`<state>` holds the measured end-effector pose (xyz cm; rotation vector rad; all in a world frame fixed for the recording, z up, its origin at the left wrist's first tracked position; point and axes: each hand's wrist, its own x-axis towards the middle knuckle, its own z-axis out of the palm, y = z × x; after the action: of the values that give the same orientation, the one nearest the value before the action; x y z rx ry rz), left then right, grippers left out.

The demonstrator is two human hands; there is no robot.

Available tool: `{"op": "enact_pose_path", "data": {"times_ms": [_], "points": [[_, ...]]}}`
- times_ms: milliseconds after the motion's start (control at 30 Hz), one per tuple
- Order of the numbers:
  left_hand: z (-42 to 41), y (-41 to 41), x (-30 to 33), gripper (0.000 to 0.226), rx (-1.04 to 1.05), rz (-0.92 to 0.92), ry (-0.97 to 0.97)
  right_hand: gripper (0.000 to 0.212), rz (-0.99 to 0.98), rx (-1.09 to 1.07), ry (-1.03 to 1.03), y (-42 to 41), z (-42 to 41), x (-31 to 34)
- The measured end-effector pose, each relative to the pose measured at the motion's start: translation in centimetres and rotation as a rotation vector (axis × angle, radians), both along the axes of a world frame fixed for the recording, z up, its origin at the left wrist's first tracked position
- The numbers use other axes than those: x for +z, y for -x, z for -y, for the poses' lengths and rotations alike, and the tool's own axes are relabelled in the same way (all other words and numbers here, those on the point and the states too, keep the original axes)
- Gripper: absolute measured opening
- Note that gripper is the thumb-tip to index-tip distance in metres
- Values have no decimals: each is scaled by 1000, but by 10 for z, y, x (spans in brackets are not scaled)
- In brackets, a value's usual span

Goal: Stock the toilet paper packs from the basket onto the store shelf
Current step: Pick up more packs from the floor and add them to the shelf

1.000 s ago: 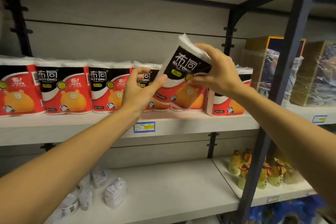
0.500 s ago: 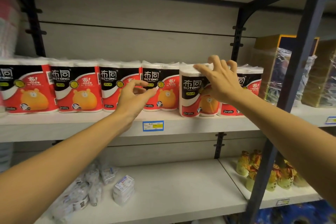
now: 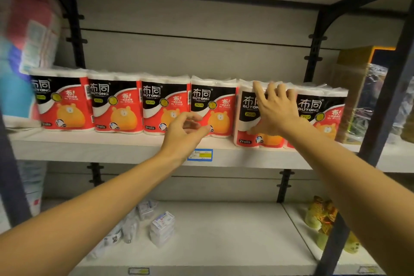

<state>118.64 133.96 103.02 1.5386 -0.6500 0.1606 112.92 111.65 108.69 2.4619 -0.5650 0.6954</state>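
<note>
Right hand pressing a toilet paper pack on the shelf

The right hand (image 3: 276,110) lies flat, fingers straight, against the fifth toilet paper pack (image 3: 248,116), standing at the shelf (image 3: 89,144) front edge; the left hand (image 3: 186,130) hovers loosely curled, holding nothing.

I have set the tilted pack (image 3: 251,119) upright on the shelf (image 3: 112,145); my right hand (image 3: 274,107) now presses flat against it, and my left hand (image 3: 186,127) has let go.
</note>
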Motion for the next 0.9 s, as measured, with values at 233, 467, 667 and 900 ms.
{"op": "enact_pose_path", "data": {"times_ms": [233, 467, 667, 900], "points": [[-10, 7, -11, 20, -8, 12, -82, 111, 110, -46, -36, -9, -19, -20], [-71, 16, 2, 20, -5, 92, -71, 61, 213, 143, -12, -4, -91, -39], [-145, 4, -10, 18, 71, 46, -48, 17, 424, 556, -63, -25, -199, -44], [-269, -23, -49, 16, 140, 20, -57, 12, 351, 740, -227, -53, -335, -67]]}}
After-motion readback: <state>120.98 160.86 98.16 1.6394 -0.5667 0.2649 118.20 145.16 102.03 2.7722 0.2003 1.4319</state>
